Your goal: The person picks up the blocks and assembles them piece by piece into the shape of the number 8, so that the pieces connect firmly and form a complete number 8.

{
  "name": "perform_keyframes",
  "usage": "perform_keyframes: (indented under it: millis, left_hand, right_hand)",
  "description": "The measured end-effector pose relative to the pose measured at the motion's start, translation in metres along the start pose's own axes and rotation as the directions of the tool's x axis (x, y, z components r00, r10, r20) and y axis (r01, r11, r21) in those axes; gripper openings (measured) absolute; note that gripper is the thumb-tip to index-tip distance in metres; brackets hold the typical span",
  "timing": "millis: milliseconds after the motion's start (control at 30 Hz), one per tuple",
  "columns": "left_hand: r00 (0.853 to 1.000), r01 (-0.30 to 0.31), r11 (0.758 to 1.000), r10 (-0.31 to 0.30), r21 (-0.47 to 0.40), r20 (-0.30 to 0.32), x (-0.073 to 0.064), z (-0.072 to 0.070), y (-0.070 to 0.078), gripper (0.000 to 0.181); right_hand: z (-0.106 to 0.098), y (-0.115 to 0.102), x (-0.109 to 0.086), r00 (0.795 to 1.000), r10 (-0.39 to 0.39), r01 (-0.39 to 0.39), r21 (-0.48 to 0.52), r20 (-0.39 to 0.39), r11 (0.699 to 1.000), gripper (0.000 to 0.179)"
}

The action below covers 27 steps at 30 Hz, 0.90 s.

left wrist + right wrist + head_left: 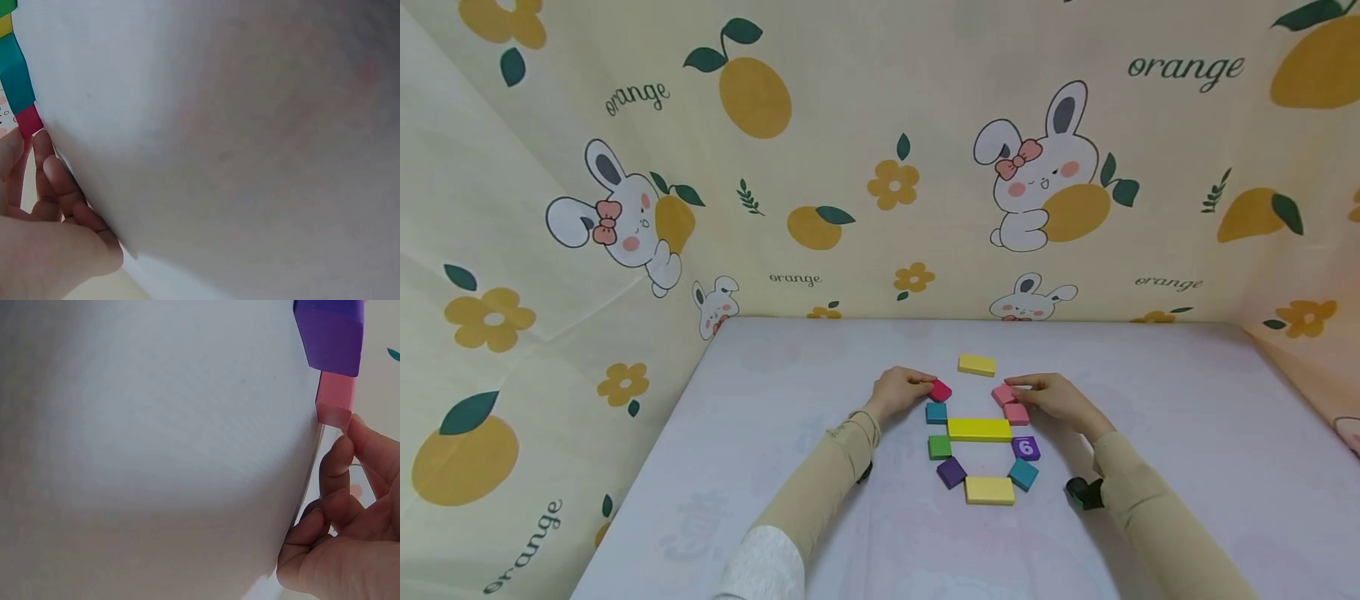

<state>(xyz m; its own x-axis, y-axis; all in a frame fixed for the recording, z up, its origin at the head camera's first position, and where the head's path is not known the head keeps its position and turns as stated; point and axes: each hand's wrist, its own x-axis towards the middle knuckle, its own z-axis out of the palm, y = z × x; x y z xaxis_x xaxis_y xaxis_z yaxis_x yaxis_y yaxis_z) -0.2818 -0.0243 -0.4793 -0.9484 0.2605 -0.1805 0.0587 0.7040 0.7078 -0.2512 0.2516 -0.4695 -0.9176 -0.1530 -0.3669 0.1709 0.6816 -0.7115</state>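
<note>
In the head view my left hand (901, 393) pinches a red block (940, 391) at the upper left of a ring of coloured blocks. The left wrist view shows the same red block (29, 120) at the fingertips, beside a teal block (16, 75). Across the ring, my right hand (1062, 400) holds a tilted pink block (1003, 394) between thumb and index finger. A second pink block (1017, 414) sits just below it, near the fingers. From the right wrist, a pink block (335, 397) appears by the fingertips, partly overlapped by a purple block (331, 337).
A long yellow block (979, 430) crosses the ring's middle. Pale yellow blocks lie at top (977, 365) and bottom (989, 491). Teal (936, 413), green (939, 447) and purple (951, 472) blocks line the left; a purple "6" block (1026, 448) and teal block (1023, 474) the right.
</note>
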Motion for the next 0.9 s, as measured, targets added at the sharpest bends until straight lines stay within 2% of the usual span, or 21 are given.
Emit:
perform_keyframes:
  millis: [900]
  left_hand:
    - [1.000, 0.014, 0.998, -0.014, 0.053, 0.008, 0.0020, 0.0046, 0.0016, 0.028]
  right_hand:
    - [0.0002, 0.0034, 0.0034, 1.000, -0.013, 0.013, 0.001, 0.006, 1.000, 0.048]
